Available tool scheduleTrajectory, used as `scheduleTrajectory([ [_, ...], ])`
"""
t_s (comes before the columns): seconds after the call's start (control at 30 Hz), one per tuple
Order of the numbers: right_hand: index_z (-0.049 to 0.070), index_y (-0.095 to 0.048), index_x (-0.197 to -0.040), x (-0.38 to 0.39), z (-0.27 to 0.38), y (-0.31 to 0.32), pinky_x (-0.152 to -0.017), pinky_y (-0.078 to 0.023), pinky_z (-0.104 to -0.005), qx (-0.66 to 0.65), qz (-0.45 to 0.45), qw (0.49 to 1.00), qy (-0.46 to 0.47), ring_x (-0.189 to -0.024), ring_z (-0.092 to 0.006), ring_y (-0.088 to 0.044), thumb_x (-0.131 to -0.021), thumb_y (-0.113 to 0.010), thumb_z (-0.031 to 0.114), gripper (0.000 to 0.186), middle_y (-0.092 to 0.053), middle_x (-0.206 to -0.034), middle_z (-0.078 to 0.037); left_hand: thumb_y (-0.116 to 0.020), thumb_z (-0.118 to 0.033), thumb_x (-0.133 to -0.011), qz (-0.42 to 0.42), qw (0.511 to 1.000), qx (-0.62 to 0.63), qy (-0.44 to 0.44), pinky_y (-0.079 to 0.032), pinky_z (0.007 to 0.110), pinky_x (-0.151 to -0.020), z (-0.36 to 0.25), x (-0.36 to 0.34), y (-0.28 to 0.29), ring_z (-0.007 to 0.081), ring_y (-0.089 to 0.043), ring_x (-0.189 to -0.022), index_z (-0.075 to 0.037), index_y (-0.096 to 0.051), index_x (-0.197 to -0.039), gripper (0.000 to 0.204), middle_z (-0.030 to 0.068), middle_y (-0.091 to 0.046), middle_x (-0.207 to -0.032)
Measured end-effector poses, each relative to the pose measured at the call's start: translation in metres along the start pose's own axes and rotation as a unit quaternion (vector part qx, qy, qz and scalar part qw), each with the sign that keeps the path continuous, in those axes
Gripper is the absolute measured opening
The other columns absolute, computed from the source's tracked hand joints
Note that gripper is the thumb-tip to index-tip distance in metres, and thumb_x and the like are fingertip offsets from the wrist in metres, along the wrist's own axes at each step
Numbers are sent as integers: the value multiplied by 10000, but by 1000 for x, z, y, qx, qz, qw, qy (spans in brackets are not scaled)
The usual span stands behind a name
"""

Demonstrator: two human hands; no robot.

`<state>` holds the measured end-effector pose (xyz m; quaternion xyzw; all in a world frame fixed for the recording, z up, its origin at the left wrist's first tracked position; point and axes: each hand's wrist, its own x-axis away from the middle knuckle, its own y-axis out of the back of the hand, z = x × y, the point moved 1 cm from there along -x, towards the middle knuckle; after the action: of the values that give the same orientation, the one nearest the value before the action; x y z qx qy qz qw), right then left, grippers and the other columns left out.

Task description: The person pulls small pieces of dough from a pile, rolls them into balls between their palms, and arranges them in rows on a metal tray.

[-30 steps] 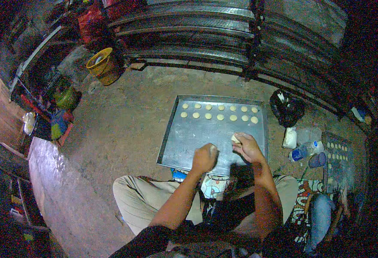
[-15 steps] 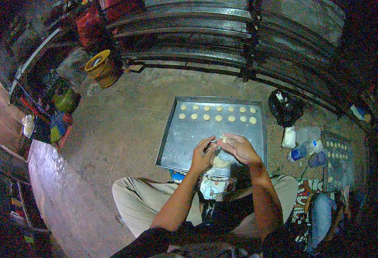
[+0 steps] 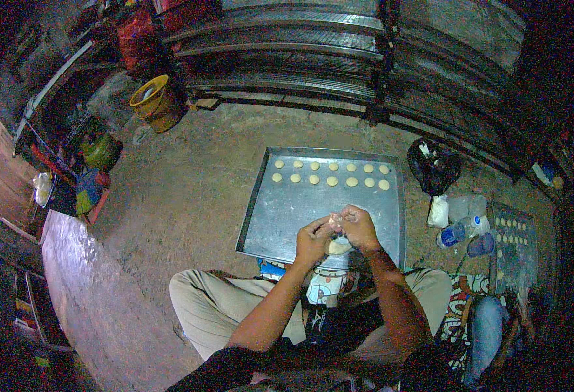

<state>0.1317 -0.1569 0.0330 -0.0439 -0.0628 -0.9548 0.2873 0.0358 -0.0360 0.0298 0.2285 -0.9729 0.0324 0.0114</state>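
My left hand (image 3: 314, 240) and my right hand (image 3: 359, 228) meet above the near part of a wide metal baking tray (image 3: 287, 222). Between their fingertips is a small pale piece of dough (image 3: 335, 222), with the fingers of both hands closed on it. A larger lump of dough (image 3: 338, 247) lies just under my hands at the tray's near edge, partly covered by them. Across the tray's far side run two rows of small round dough pieces (image 3: 332, 181). The tray's near right part is hidden behind my right hand and forearm.
To the right are a black plastic bag (image 3: 433, 166), a white packet (image 3: 438, 212), a plastic bottle (image 3: 452, 235) and a purple cup (image 3: 480, 245). Another tray (image 3: 519, 261) with dough rounds lies beyond, near another person's leg (image 3: 486, 340). Dark racks (image 3: 287, 46) and a yellow bucket (image 3: 153, 108) stand behind.
My right hand has turned from flat, stretched fingers to a curled pinch. Both hands have drawn closer together and slightly lower, with the dough piece now between their fingertips.
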Motion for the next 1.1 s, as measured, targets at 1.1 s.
scheduleTrajectory([
  [1.1,19,-604,-1260,14,37,-6,-831,-539,-263,64,84,993,53,-926,-135,-666,-869,-691,37,400,-683,-1043,-92,-631,-192,-948,-3,996,76,41,-518,273,-624,70,-32,42,133,-658,-696,32,-700,-1022,246,77,-722,-851],
])
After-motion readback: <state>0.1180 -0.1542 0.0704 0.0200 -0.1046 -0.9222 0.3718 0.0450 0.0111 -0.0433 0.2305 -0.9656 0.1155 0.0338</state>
